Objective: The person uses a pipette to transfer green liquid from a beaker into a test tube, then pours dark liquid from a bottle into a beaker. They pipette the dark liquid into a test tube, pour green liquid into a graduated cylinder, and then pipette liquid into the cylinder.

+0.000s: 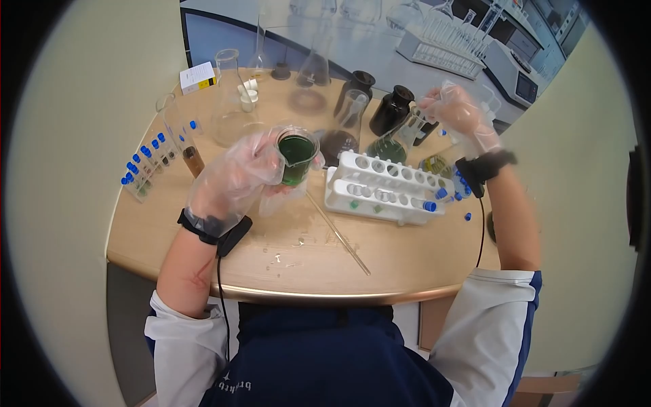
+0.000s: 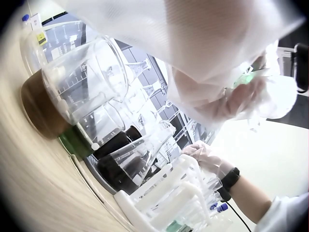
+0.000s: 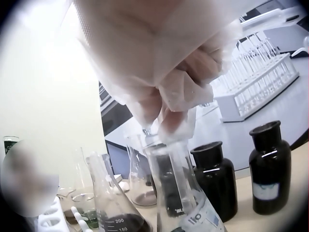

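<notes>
Both hands wear loose clear plastic gloves. My left hand point(image 1: 237, 166) grips a glass beaker point(image 1: 296, 157) of dark green liquid, holding it above the table left of the white test tube rack point(image 1: 386, 190). At the back right, my right hand point(image 1: 461, 112) pinches the mouth of a conical flask point(image 1: 400, 139) with green liquid at its bottom. In the right wrist view its fingertips point(image 3: 171, 125) overlap the rim of this flask point(image 3: 178, 193), while the upper fingers are folded. Glove and palm hide the held beaker in the left wrist view.
A glass rod point(image 1: 339, 234) lies before the rack among wet spots. Dark bottles point(image 1: 392, 110) and another conical flask point(image 1: 342, 132) stand behind it. Blue-capped tubes point(image 1: 146, 163), a cylinder of brown liquid point(image 1: 192, 159) and a large flask point(image 1: 230, 122) are at the left. Loose blue caps point(image 1: 462, 186) lie right.
</notes>
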A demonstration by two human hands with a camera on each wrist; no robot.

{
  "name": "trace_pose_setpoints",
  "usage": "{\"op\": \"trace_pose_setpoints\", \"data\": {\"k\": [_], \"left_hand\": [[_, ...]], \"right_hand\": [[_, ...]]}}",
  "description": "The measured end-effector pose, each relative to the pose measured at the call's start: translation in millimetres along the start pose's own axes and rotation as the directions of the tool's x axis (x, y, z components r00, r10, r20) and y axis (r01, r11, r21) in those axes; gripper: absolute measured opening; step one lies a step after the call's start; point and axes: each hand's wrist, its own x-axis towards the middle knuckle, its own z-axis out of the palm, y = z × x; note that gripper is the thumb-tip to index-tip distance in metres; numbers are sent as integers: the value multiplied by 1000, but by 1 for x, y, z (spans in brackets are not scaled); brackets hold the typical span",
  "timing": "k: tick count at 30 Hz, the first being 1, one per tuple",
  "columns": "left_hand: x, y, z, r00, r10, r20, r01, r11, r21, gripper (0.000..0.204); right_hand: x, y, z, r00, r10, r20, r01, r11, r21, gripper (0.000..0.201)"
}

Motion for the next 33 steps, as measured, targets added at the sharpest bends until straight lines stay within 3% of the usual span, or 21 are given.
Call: {"op": "trace_pose_setpoints", "data": {"k": [4,7,10,13,16,22,25,28,33], "left_hand": [[0,-3,-3,999,24,21,-23,999,-40,58],[-1,-3,-4,999,-32,25,33,999,-38,57],[1,-5,-8,996,-11,84,13,999,-32,57],[0,-4,-6,998,1,57,0,1000,-25,56],[0,-3,-4,1000,-8,26,8,1000,-14,57],[1,-5,-4,999,-38,37,41,996,-83,56],[1,-4,0,1000,-19,19,22,993,-116,57],[3,-8,-1,998,44,46,-37,989,-147,58],[2,-8,-3,999,-9,49,14,995,-101,61]], "right_hand": [[3,-1,8,998,54,-16,-56,995,-79,20],[5,14,15,987,-73,-140,52,988,-145,21],[2,16,18,966,-190,-176,137,951,-276,23],[-10,4,19,974,-139,-181,115,984,-136,25],[-13,-4,16,991,-18,-135,-4,988,-157,26],[-16,11,17,995,-57,-76,63,995,76,25],[-19,8,14,999,-9,-51,13,997,78,26],[-27,-3,7,993,-17,-115,17,1000,-6,25],[-32,-2,-13,955,-132,-264,129,991,-28,26]]}}
